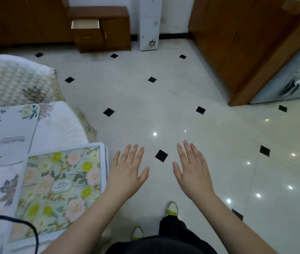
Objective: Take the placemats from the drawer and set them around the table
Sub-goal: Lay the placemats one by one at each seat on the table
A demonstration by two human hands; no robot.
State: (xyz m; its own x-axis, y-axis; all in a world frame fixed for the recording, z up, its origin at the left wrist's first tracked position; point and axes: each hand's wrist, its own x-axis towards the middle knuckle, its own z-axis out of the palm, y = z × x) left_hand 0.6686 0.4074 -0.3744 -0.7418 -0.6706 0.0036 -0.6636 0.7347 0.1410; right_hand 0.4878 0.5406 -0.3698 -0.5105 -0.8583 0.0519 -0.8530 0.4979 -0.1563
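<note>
— Head view first: how are the hands?
— Left hand and right hand are both flat, fingers spread, each grip released, over the tiled floor.
— And the placemats?
— A yellow-flowered placemat lies on the worktop just beside the left hand; a white "Beautiful" placemat lies farther along it.
— The drawer?
— The drawer stands pulled out of a brown cabinet at the far wall.

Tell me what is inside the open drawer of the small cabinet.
The open drawer shows only pale bare inner walls; no placemats are visible in it. Its floor and front part are hidden behind the drawer front from this angle.
</note>
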